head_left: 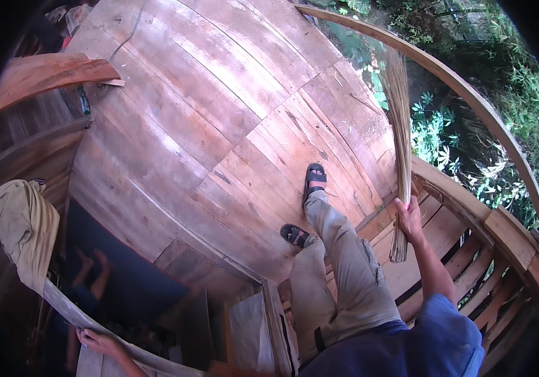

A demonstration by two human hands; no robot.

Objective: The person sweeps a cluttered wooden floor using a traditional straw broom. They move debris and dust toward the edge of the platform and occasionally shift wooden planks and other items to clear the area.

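My right hand [409,220] is closed around the lower, bound part of a stick broom [397,119]. Its long, thin brown bristles point up and away, past the edge of the plank floor. At the lower left, my left hand [98,343] grips the top edge of a curved wooden rail [156,362], with its fingers over the edge. I stand in dark sandals [314,178] on the wooden plank floor [219,107], between the two hands.
A tan cloth [24,226] hangs over the rail on the left. Below it, in a dark opening [137,251], a person's bare legs [98,276] show. A slatted railing [480,270] runs along the right, and a long curved beam [464,85] crosses before green plants [436,125].
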